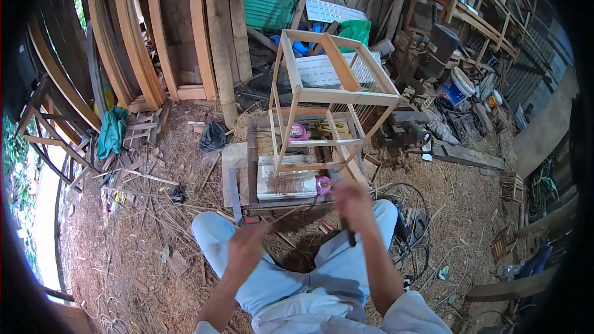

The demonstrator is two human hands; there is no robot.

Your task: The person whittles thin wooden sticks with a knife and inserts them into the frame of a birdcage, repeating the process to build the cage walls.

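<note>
My left hand (246,246) is closed above my left thigh, its fingers pinched together; what they hold is too small to make out. My right hand (354,204), a little blurred, is wrapped around a tool with a dark handle (351,239) that points down; its working end is hidden. Just ahead of both hands, a wooden frame (346,96) with thin slats on one side stands on a low work table (252,167). A hand saw (234,195) lies at the table's left edge. Beside the right hand is a pink and white object (323,185).
A pink tape measure (298,132) lies inside the frame. A bench vise (416,136) stands to the right, with black cables (427,222) below it. Wood scraps and shavings cover the floor (148,241). Tall wooden frames (201,37) lean at the back left. A white bucket (461,81) sits at the right.
</note>
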